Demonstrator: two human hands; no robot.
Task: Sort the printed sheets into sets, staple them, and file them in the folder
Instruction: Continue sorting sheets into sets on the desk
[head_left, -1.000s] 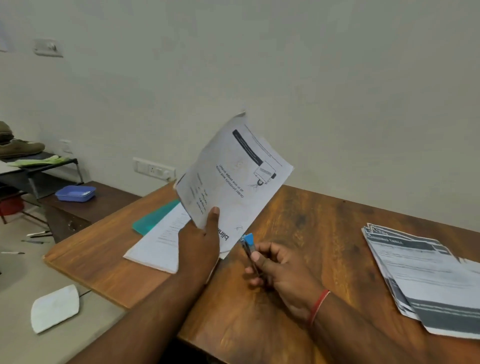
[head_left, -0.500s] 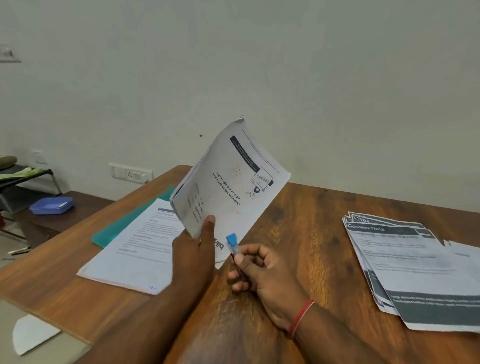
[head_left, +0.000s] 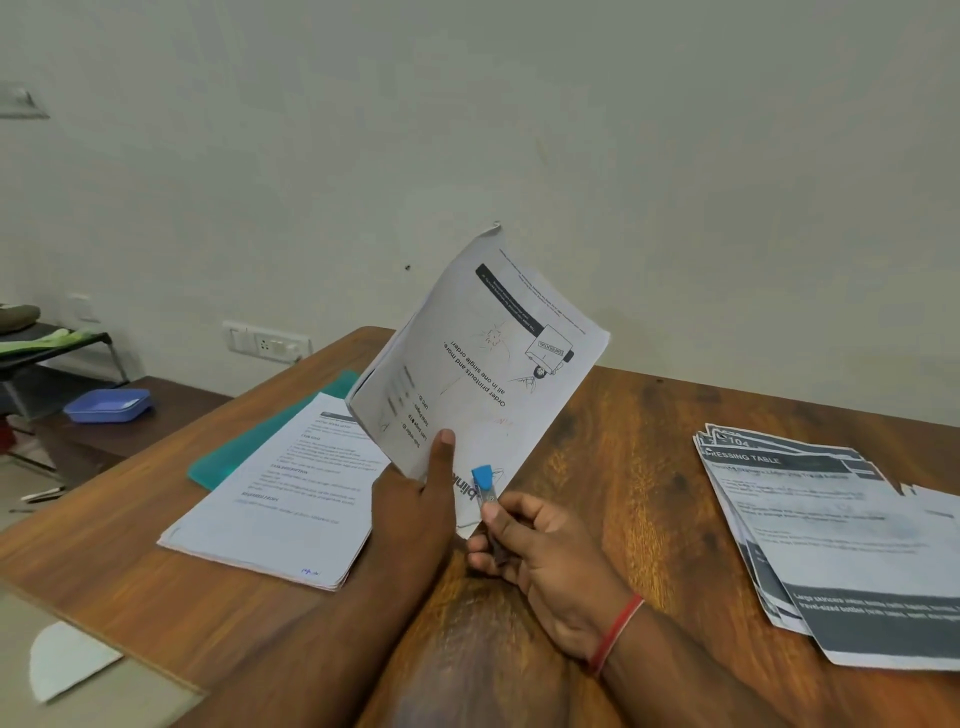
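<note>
- Left hand (head_left: 415, 499) holds a set of sheets (head_left: 483, 364) up above the desk (head_left: 623, 441), tilted, with the print upside down to the camera.
- Left grip: closed on the set's lower edge, thumb flat on the front page, fingers hidden behind the paper.
- Top corner of the held set is curled.
- Right hand (head_left: 540, 561) holds a small stapler (head_left: 485, 486) with a blue tip, pointing up.
- Right grip: closed round the stapler body, thumb pressed on its side, fingers curled under.
- The blue tip sits in front of the bottom corner of the held set; cannot tell if it touches the paper.
- Red band (head_left: 615, 631) on the right wrist.
- Flat stack of sheets (head_left: 280, 499) lies on the desk left of the left hand, partly covering a green folder (head_left: 249, 447) that sticks out on its far left side.
- Fanned pile of sheets (head_left: 831, 530) with dark headers lies on the right side of the desk, well apart from both hands.
- Blue tray (head_left: 109, 406) sits on a low side table (head_left: 171, 395) left of the desk.
- Wall socket (head_left: 267, 343) is on the wall near the desk's far left corner.
- White scrap (head_left: 67, 662) lies on the floor, lower left.
</note>
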